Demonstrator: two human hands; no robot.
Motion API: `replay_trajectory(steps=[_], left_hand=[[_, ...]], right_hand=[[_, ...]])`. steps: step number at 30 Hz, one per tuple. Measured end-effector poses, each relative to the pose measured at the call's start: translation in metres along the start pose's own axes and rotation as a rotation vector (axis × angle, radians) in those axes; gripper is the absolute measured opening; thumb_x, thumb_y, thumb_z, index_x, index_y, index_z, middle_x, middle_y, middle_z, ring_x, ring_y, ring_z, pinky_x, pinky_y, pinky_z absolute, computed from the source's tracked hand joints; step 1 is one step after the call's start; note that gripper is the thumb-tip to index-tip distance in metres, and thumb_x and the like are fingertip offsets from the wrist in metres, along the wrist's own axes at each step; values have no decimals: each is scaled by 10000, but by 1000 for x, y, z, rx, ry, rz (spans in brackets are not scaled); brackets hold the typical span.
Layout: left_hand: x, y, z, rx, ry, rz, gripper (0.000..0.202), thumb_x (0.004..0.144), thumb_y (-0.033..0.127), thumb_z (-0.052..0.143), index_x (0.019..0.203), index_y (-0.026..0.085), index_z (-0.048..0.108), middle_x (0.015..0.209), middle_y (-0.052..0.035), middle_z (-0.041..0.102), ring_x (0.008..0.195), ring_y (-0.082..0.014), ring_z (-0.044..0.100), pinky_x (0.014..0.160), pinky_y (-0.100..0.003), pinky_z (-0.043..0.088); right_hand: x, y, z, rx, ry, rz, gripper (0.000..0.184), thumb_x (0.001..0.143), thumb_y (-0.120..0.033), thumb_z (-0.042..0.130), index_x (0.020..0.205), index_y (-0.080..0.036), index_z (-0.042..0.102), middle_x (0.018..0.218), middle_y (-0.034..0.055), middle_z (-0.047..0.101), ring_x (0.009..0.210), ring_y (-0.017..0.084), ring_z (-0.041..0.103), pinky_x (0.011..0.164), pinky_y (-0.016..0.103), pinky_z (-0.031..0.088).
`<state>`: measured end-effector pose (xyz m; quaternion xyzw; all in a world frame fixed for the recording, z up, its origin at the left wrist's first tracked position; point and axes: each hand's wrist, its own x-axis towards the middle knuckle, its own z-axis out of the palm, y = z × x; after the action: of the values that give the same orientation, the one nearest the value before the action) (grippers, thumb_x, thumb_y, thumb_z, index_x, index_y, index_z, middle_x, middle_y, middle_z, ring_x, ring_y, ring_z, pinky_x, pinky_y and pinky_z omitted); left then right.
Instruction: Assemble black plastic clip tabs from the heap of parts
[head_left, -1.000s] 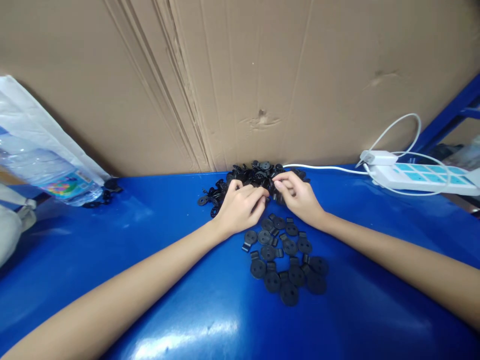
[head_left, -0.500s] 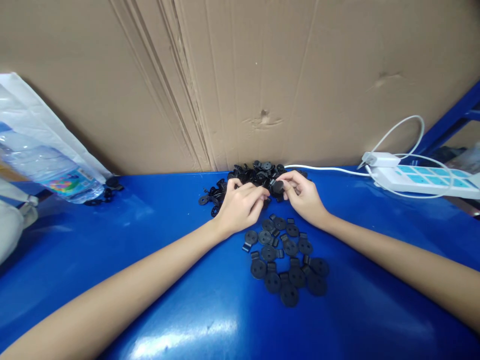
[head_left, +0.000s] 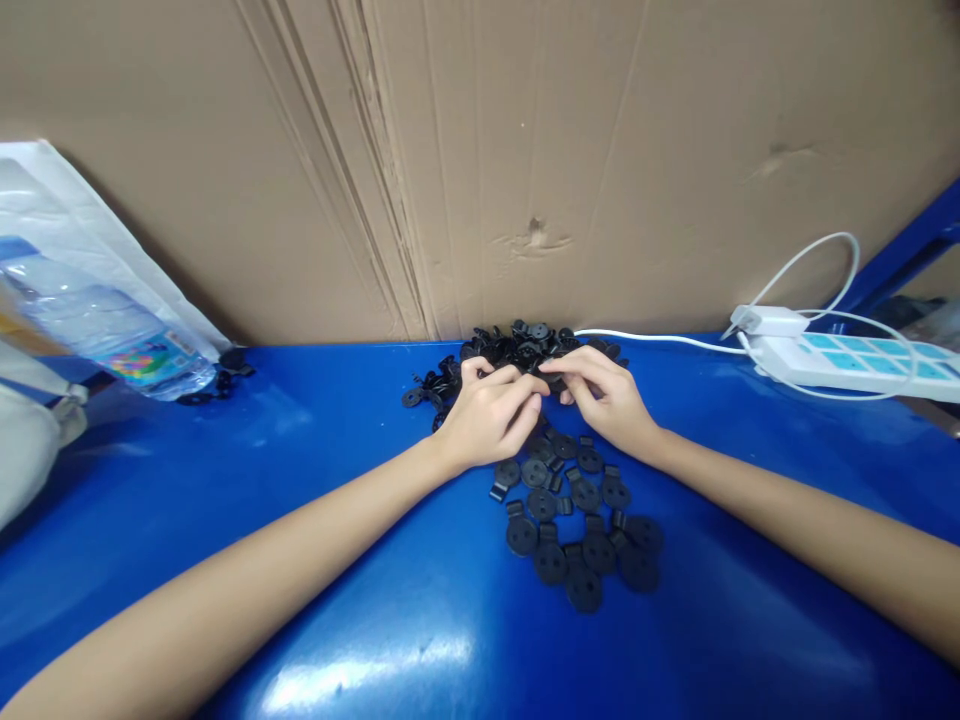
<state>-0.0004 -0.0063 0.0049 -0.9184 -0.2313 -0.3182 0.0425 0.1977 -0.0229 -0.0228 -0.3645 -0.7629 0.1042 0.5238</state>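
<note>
Head view: a light fingertip pinch would probably suit such small work. From the left, the left hand (head_left: 491, 412) has thumb and fingers drawn close, though I cannot tell whether they clasp anything; the heap of black parts (head_left: 517, 347) lies just beyond both hands; black discs (head_left: 583, 494) with holes lie on their near side, on the blue table (head_left: 420, 600); the right hand (head_left: 606, 398) has curled fingers, their hold hidden too

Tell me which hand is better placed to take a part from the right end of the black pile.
Probably the right hand: it is just in front of that end of the black pile, while the left hand is farther left. Whether either holds anything is hard to see.
</note>
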Motion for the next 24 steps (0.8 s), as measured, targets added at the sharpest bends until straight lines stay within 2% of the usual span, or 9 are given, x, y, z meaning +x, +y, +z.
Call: replay_trajectory(steps=[3,9,15,21,24], left_hand=[[1,0,0,16,20,-38,242,961,251,372,868,164,578,881,-26,716,750,-143,600,845,-398,246],[1,-2,1,57,7,-131,354,992,322,294,864,172,587,763,-26,684,780,-171,584,833,-408,233],[2,-2,2,66,13,-153,345,1003,348,302,894,174,580,885,-24,708,823,-174,583,839,-404,228],[1,-5,2,31,17,-126,379,1003,411,314,871,166,571,813,-26,682,800,-171,579,811,-390,246],[1,-4,3,30,40,-136,385,987,461,361,846,162,559,774,-20,662,762,-164,578,815,-382,249]], right_hand=[[0,-1,1,31,3,-2,270,967,-174,436,1102,-241,660,974,48,611,646,91,617,653,264,563],[-3,-1,2,26,-47,-95,321,962,-160,447,1173,-283,655,1012,52,601,784,122,642,695,273,605],[-4,-1,2,-110,-29,-245,343,951,-157,466,1209,-295,644,1012,58,617,905,163,628,804,316,572],[-2,-11,-3,-87,-122,-232,399,960,-251,439,1349,-221,522,1118,122,606,1034,232,604,900,428,533],[-5,-9,-1,-10,-158,-162,440,972,-278,418,1408,-215,423,1217,142,575,1102,237,589,920,422,533]])
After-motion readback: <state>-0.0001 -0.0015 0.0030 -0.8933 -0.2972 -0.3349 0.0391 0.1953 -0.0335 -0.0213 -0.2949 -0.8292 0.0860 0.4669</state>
